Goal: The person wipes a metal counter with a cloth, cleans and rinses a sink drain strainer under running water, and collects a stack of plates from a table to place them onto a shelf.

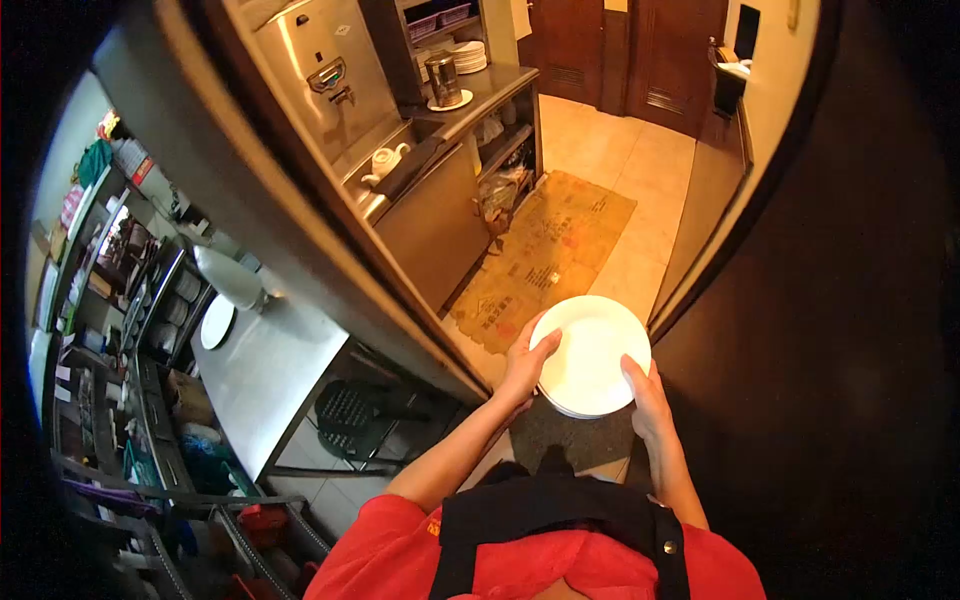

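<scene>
A small stack of round white plates [592, 362] is held out in front of me at about waist height, its top plate bare. My left hand [527, 360] grips the stack's left edge, thumb lying on the rim and fingers tucked underneath. On the opposite edge my right hand [648, 395] holds it the same way, thumb over the rim. The fingers below the plates are mostly hidden. Edges of lower plates show beneath the top one, but I cannot tell how many there are.
A doorway frames me, its left post [330, 220] close by. Flattened cardboard [550, 255] covers the floor ahead. Left of it a counter [500, 90] carries a metal pitcher [441, 80] and stacked plates [468, 57]; a white teapot [385, 163] sits by the sink. A steel table [270, 365] stands at left.
</scene>
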`<action>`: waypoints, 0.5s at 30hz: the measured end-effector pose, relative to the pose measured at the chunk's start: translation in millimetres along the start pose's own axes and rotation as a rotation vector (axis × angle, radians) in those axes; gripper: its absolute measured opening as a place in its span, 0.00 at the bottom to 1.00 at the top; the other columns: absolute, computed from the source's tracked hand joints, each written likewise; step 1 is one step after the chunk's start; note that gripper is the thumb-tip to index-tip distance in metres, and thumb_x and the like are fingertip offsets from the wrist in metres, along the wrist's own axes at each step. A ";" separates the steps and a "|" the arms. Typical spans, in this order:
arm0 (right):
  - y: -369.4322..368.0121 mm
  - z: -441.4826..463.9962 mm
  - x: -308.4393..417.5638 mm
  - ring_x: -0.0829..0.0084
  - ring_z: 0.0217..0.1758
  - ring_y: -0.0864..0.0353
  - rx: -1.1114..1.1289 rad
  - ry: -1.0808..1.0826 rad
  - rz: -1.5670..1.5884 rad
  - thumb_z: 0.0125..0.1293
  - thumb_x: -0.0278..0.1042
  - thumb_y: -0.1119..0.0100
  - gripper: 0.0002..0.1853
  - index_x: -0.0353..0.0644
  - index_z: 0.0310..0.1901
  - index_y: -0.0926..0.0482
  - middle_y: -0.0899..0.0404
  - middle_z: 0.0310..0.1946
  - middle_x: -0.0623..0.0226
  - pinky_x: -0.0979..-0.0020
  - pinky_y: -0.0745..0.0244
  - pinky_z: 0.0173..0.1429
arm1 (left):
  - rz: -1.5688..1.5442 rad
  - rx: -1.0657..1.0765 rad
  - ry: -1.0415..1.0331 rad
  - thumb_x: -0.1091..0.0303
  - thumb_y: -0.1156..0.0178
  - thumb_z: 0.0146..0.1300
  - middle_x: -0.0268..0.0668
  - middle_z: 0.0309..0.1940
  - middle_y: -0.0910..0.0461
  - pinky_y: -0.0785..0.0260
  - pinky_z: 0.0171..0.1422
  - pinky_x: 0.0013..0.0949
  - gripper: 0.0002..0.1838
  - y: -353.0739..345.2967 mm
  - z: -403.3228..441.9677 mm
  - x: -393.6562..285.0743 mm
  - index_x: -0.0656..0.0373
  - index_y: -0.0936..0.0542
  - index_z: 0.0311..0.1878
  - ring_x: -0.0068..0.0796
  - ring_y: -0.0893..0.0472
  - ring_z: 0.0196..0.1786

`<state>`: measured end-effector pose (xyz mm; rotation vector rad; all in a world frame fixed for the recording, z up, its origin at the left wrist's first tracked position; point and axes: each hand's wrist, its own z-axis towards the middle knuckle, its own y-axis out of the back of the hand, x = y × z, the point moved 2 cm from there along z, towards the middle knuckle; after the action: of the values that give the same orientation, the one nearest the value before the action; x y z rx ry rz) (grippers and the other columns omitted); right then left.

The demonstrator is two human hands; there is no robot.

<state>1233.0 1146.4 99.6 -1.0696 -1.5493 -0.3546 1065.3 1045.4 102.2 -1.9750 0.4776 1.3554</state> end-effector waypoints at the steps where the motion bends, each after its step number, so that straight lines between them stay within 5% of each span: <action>1: -3.4 25.1 8.0 0.71 0.55 0.30 0.003 0.006 -0.009 0.63 0.39 0.45 0.28 0.33 0.60 0.40 0.30 0.53 0.59 0.70 0.36 0.59 | 0.029 0.004 0.008 0.65 0.41 0.61 0.37 0.50 0.26 0.35 0.54 0.25 0.26 -2.9 26.1 -7.6 0.60 0.34 0.61 0.22 0.27 0.49; 9: -49.8 225.8 49.6 0.66 0.57 0.31 0.040 -0.006 0.107 0.63 0.36 0.46 0.30 0.37 0.63 0.44 0.34 0.57 0.57 0.65 0.33 0.59 | 0.102 0.127 0.117 0.60 0.40 0.59 0.42 0.47 0.24 0.30 0.47 0.29 0.31 -12.2 250.1 -85.1 0.59 0.36 0.63 0.27 0.24 0.47; 11: -70.9 285.4 74.7 0.65 0.58 0.31 0.034 0.036 0.146 0.63 0.36 0.46 0.30 0.37 0.64 0.44 0.34 0.57 0.57 0.63 0.32 0.58 | 0.256 0.122 -0.048 0.59 0.40 0.58 0.46 0.52 0.28 0.30 0.51 0.33 0.33 -13.3 315.5 -104.6 0.59 0.39 0.64 0.33 0.25 0.52; 15: -97.3 370.1 132.1 0.63 0.56 0.29 0.007 0.079 0.139 0.61 0.37 0.43 0.32 0.39 0.63 0.45 0.34 0.56 0.57 0.61 0.28 0.55 | 0.188 0.076 0.050 0.58 0.40 0.57 0.47 0.54 0.30 0.31 0.52 0.32 0.34 -35.1 410.3 -149.0 0.64 0.40 0.63 0.34 0.27 0.53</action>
<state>937.2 1419.5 141.8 -1.1380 -1.3966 -0.2925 756.3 1350.4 159.5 -1.9447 0.7435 1.3812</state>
